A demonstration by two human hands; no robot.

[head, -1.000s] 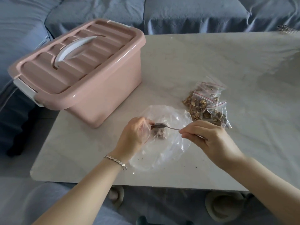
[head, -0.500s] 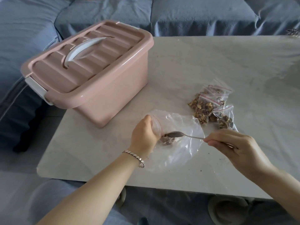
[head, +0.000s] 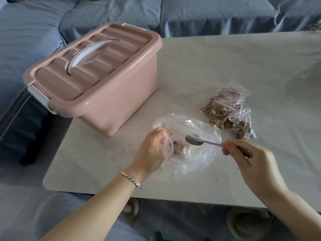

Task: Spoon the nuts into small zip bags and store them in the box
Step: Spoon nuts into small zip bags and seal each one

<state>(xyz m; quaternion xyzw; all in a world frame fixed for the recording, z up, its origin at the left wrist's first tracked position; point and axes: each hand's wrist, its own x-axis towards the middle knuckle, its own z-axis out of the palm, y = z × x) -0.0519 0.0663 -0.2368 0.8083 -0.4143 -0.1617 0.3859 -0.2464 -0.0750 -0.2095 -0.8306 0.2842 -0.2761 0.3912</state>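
My left hand pinches the limp, likely slippery zip bag by its mouth, mid-frame; my right hand grips the spoon.

The box, upper left, is smooth pink plastic with a soft gloss. The spoon at centre is dull metal. The zip bags and the large bag are thin, clear, crinkled plastic film. The table looks matt and pale. The sofa cover along the top is blue cloth.

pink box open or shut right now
Shut. The lid sits flat on the pink box, its white handle lies down, and the white latch at its left end is folded over the rim.
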